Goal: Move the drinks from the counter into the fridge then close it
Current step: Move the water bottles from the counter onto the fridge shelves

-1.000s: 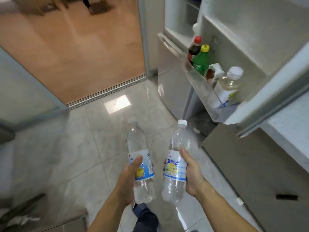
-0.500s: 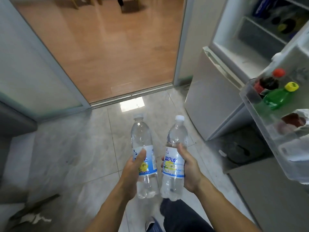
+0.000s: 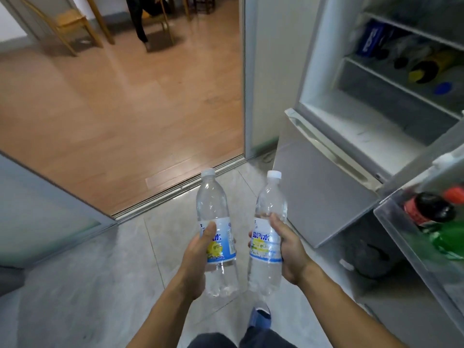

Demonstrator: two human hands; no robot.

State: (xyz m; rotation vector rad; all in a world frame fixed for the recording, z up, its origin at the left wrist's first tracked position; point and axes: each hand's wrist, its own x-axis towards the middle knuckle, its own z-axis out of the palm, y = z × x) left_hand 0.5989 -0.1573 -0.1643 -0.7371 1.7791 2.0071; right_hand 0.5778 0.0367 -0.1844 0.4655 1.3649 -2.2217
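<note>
My left hand (image 3: 194, 257) grips a clear water bottle (image 3: 213, 209) with a blue and yellow label, held upright over the tiled floor. A second clear bottle (image 3: 271, 204) of the same kind stands upright in my right hand (image 3: 291, 249). Both have white caps. The fridge (image 3: 351, 96) is open at the right, its shelves holding several blurred drinks. Its door shelf (image 3: 401, 237) at the far right carries a dark cola bottle (image 3: 431, 209) and a green bottle (image 3: 449, 242).
The closed lower fridge door (image 3: 319, 192) sits right of the bottles. A sliding-door track (image 3: 175, 192) separates the grey tiles from a wooden floor with chairs (image 3: 65, 23) and a person's leg beyond. My foot (image 3: 259, 320) shows at the bottom.
My view has swung up and left toward the fridge interior, so the shelves now show and the door shelf has slid to the right edge. Both hands keep holding their bottles.
</note>
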